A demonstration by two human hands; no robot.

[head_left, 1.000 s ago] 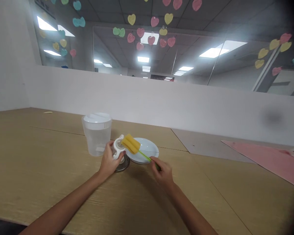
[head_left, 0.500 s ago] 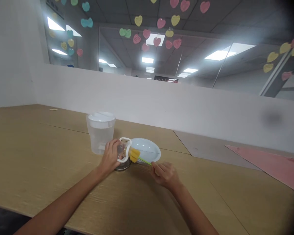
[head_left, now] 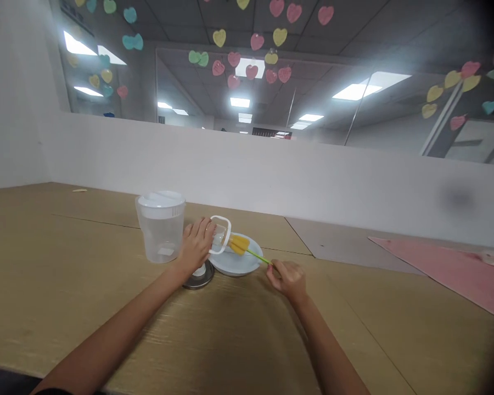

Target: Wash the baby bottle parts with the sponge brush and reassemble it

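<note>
My left hand point(head_left: 196, 244) is wrapped round a clear bottle point(head_left: 219, 235) with a white handle loop point(head_left: 229, 226), tipped on its side above a white bowl point(head_left: 239, 267). A yellow brush head point(head_left: 239, 244) is at the bottle's mouth; how far it reaches inside I cannot tell. Its green stem point(head_left: 257, 255) runs right to my right hand point(head_left: 287, 278), whose fingers are closed on the stem's end. Below my left hand lies a round metal dish point(head_left: 197, 282) with something white in it, partly hidden.
A clear plastic pitcher point(head_left: 161, 233) with a white lid stands left of the bowl. On the right lies a pink cloth point(head_left: 453, 269) over the wooden table point(head_left: 230, 340). A small pale piece point(head_left: 79, 190) is at the far left. A white wall rises behind.
The bottle and brush have moved up and right relative to the pitcher, now over the bowl. More of the metal dish shows. The view has shifted slightly.
</note>
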